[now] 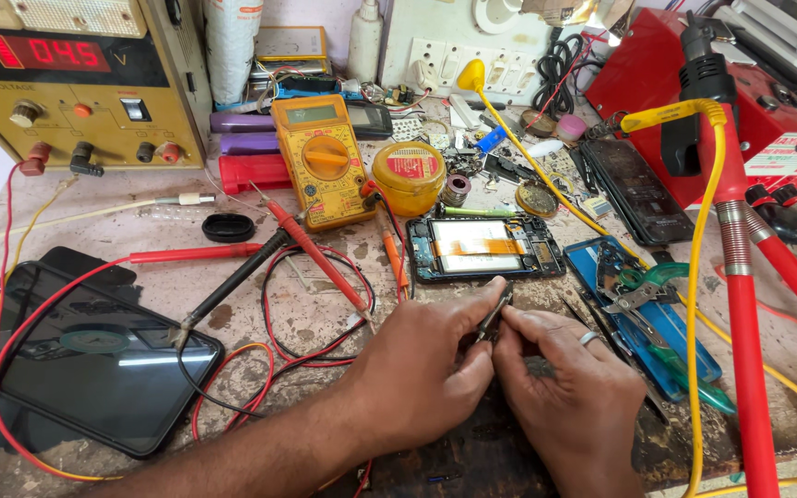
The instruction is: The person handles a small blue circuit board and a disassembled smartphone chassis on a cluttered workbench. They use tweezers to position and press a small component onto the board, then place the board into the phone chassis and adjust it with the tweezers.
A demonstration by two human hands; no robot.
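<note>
My left hand (pixel 426 369) and my right hand (pixel 569 387) meet at the front middle of the workbench, both pinching a thin dark metal tool (pixel 493 316), tweezers by the look of it, between thumb and fingers. A ring sits on a finger of the right hand. Just beyond the fingertips lies an opened phone body (pixel 483 247) with an orange flex strip across its white inside. What the tool's tip holds is too small to see.
A yellow multimeter (pixel 325 171) with red and black probes (pixel 320 258) lies behind. A dark phone screen (pixel 85 355) rests at left, a yellow power supply (pixel 66 92) at back left, a yellow round tin (pixel 410 175), a blue phone frame (pixel 643 309) with pliers, and red stand tubes (pixel 749 369) at right.
</note>
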